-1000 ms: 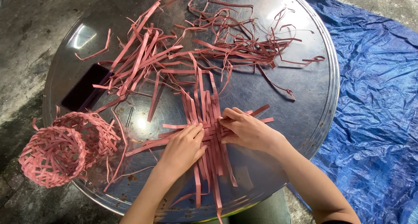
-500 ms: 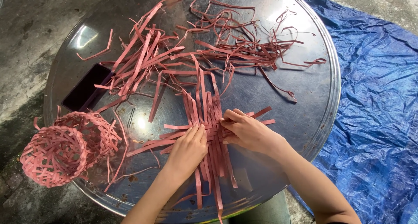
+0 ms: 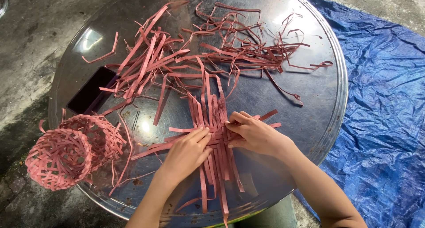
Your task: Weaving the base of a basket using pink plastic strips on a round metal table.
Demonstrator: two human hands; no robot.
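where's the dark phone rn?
Head view, left side: the dark phone lies flat on the round metal tray, above the pink woven baskets, partly under loose pink strips.
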